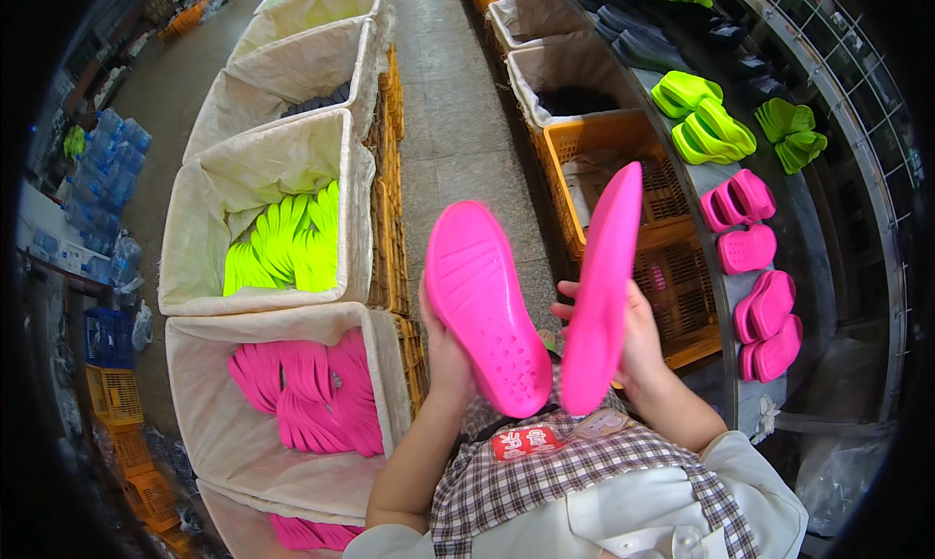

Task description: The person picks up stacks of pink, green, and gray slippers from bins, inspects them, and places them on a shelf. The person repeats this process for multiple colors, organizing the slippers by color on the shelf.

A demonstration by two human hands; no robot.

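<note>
Left hand (440,350) wrapped around one pink molded insole (482,301), right hand (641,340) gripping a second pink insole (602,291) edge-on, both before the checked apron (609,462): two pieces, I judge, not yet set down, many similar pink pieces (326,403) remaining in the cloth-lined crate (209,393).

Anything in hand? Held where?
Left hand: bright pink shoe-shaped sole, by its left edge. Right hand: second bright pink sole, seen edge-on, around its midsection.
</note>
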